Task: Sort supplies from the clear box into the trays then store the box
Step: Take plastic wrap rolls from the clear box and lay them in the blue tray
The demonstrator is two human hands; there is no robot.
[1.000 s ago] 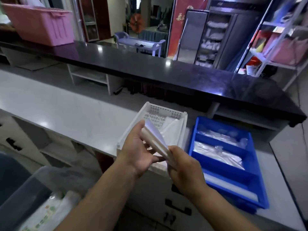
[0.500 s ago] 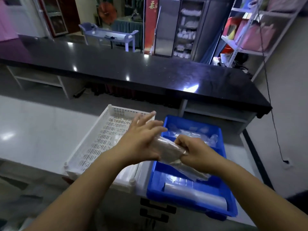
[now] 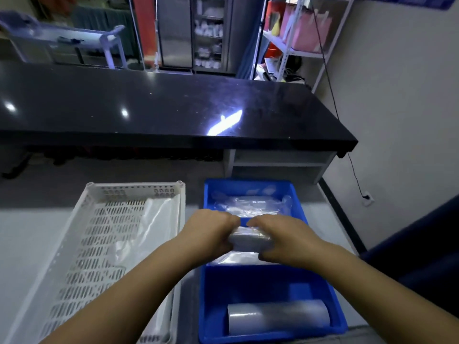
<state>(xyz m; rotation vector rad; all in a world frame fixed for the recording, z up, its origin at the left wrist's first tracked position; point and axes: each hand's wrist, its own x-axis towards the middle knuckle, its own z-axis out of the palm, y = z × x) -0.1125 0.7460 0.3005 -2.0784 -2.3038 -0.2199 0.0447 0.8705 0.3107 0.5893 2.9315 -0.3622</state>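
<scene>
My left hand [image 3: 207, 234] and my right hand [image 3: 283, 240] both grip a rolled stack of clear plastic bags [image 3: 248, 240] over the middle compartment of the blue divided tray [image 3: 250, 281]. Flat clear bags lie under the roll. The far compartment holds more clear bags [image 3: 250, 204]. In the near compartment lies a grey-white plastic roll [image 3: 278, 319]. To the left stands a white perforated tray [image 3: 99, 244] with a clear bag [image 3: 159, 219] at its far right. The clear box is out of view.
Both trays stand on a pale worktop [image 3: 22, 244]. Behind it runs a raised black counter [image 3: 173, 105] with a white shelf unit [image 3: 278, 162] below. A wall with a hanging cable [image 3: 347, 150] is at the right; metal shelving [image 3: 298, 33] stands beyond.
The view has swung right and down onto the trays. Both hands carried the bag stack from above the white tray to the blue tray's middle compartment and lowered it there, now rolled.
</scene>
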